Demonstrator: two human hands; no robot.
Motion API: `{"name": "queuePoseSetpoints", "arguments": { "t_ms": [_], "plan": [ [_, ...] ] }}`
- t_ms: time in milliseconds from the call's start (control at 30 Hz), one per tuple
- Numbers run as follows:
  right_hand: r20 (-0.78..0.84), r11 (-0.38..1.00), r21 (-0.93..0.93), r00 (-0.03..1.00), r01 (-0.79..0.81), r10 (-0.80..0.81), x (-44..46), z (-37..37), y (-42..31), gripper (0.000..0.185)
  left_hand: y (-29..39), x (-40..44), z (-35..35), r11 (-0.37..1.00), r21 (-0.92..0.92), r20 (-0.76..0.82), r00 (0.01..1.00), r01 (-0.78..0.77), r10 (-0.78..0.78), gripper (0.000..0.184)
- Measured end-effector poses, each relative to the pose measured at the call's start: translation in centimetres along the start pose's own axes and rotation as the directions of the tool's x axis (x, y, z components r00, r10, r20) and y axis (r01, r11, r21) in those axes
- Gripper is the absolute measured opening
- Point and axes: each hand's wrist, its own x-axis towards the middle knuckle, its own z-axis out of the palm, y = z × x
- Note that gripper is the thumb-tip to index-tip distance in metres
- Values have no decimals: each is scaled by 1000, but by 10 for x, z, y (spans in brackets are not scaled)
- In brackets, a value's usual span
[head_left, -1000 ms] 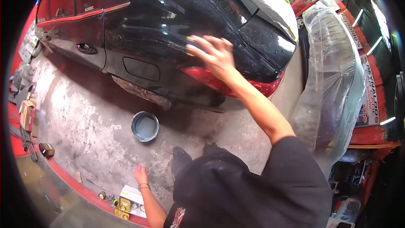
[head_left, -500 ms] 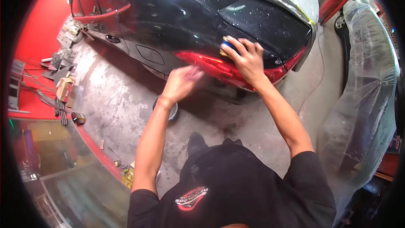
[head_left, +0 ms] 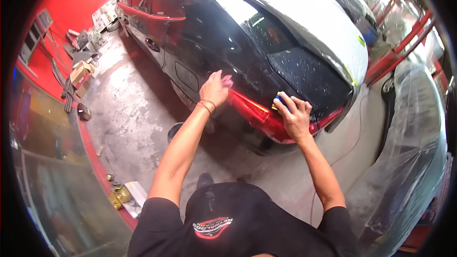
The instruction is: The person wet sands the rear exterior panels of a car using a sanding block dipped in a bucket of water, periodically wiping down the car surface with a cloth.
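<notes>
A dark car stands before me, its rear corner and red tail light facing me. My right hand is closed round a small blue and yellow block, held against the black panel just above the tail light. My left hand is at the light's left end, fingers curled round a pinkish piece that looks like cloth. Blur hides whether that piece touches the paint. Pale specks dot the dark boot lid.
White covering lies over part of the car. On the right stands something wrapped in clear plastic sheeting. A bucket sits on the floor below my left arm. Boxes and scraps line the red wall.
My view has shifted, so the car sits lower and further right. My left hand has moved up to the panel above the tail light's left end. The right hand keeps its block near the light.
</notes>
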Motion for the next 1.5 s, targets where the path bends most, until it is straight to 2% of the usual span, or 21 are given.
{"name": "queuePoseSetpoints", "arguments": {
  "t_ms": [100,167,200,267,333,367,400,567,667,700,800,900,933,967,1067,1167,1233,1267,1300,1367,1500],
  "plan": [
    [9,1000,27,1000,-5,5,67,27,-21,44,2,-7,-2,979,67,33,980,192,-195,92],
    [66,997,33,996,-63,61,105,40,-30,46,-20,6,28,993,13,47,992,120,-120,104],
    [47,998,30,998,-54,52,109,46,-26,45,-6,4,19,987,-9,94,983,158,-156,112],
    [32,999,40,999,-14,12,90,38,-24,42,-55,12,85,980,-189,47,998,58,-50,119],
    [35,998,31,998,46,-47,56,26,-21,40,-32,11,70,978,-164,94,989,129,-115,121],
    [40,997,14,996,82,-82,48,25,-19,40,4,-1,28,973,16,123,965,230,-230,121],
    [35,996,18,995,88,-89,59,28,-15,40,-3,-3,39,975,-55,90,973,217,-212,121],
    [67,998,58,998,14,-18,152,61,-32,39,-6,-4,40,979,-77,71,981,188,-182,125],
    [117,997,-5,990,77,-76,136,50,-34,41,-19,-7,53,966,-215,18,990,142,-141,125],
    [121,993,21,986,117,-118,115,46,-33,39,-6,-10,34,977,-66,52,978,204,-201,124],
    [160,971,35,958,237,-240,88,41,-25,44,-6,-12,37,965,-122,55,972,234,-229,121],
    [172,966,-26,953,258,-250,152,54,-28,54,-4,-14,41,975,-81,-7,978,208,-209,121],
    [186,973,-8,957,229,-224,169,61,-28,54,-17,-14,61,946,-293,-55,985,138,-161,119],
    [195,980,13,961,198,-197,179,68,-30,54,5,-17,28,962,-101,53,967,252,-248,116],
    [164,985,-48,974,169,-159,149,67,-35,52,-6,-25,47,962,-197,-25,980,187,-196,116],
    [70,980,41,978,196,-199,88,56,-33,52,-5,-24,44,948,-246,9,978,203,-208,116],
    [81,973,20,969,231,-232,118,62,-29,51,-6,-25,44,936,-273,22,975,220,-222,115],
    [92,971,10,967,237,-237,135,68,-30,51,-12,-26,56,958,-223,-49,979,180,-196,115],
    [46,975,16,974,223,-224,160,82,-31,51,-13,-24,53,960,-220,-26,982,176,-186,116],
    [102,975,8,970,221,-221,199,93,-37,49,-15,-27,43,958,-215,25,982,189,-188,117],
    [121,979,12,971,205,-205,163,81,-32,55,-20,-42,57,958,-209,11,980,196,-199,119]
  ]
}}
